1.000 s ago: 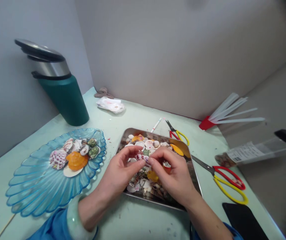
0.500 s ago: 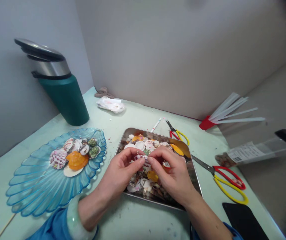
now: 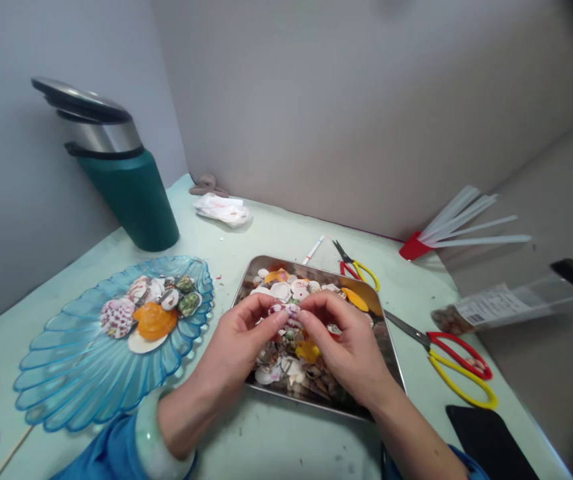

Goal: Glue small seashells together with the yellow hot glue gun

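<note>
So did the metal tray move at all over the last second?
No. Against the large scissors lying to its right, the metal tray sits where it did in the earlier pictures; no shift either way shows.

From here I see a shiny metal tray [image 3: 385, 335] — the bottle body [image 3: 129, 197] is matt, the blue dish [image 3: 76, 373] glossy, ribbed.
</note>
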